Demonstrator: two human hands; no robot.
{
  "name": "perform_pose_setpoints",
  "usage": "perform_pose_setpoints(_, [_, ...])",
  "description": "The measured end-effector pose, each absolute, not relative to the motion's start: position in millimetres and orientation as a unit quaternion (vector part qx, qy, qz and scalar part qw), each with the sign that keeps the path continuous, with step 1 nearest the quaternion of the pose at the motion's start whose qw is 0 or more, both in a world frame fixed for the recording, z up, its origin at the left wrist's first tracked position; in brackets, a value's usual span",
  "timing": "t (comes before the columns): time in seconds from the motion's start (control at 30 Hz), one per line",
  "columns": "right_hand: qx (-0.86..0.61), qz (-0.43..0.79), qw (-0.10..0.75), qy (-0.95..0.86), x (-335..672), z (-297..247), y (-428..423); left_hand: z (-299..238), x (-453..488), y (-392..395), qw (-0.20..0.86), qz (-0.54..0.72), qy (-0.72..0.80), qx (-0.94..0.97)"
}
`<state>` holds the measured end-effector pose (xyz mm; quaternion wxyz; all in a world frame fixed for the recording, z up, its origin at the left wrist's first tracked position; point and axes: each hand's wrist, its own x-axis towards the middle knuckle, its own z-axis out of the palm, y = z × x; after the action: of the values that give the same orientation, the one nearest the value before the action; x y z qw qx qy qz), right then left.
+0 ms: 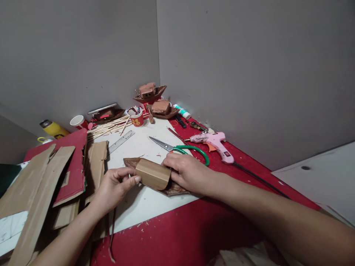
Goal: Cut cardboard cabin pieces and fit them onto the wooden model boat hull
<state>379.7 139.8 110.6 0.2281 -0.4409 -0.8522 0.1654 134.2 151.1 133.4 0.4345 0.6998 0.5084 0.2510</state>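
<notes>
A small brown model boat [177,190] lies on a white sheet in front of me, its pointed end to the left. Over its middle sits a curved piece of brown cardboard [153,174], bent like a roof. My left hand [118,186] pinches the left end of this piece between thumb and fingers. At the opposite end, the curled fingers of my right hand [187,170] grip its edge; some fingertips are hidden. Just beyond the right hand lie green-handled scissors [166,145], blades pointing left.
A pink glue gun [215,142] with a black cord rests at the right. Cardboard sheets [41,181] are piled at the left. Farther back are a steel ruler [122,141], thin wooden sticks [107,126], a red paper cup [135,118], a yellow bottle [54,129] and finished-looking model boats [161,108].
</notes>
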Motion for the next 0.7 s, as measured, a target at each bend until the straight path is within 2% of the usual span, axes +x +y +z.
perform_pose_setpoints(0.4, [-0.444, 0.161, 0.185, -0.862, 380, 122, 137, 131, 135, 155, 0.42, 0.217, 0.482, 0.738])
perform_pose_setpoints(0.7, [-0.447, 0.163, 0.186, -0.86, 378, 114, 137, 121, 124, 151, 0.465, 0.186, 0.477, 0.723])
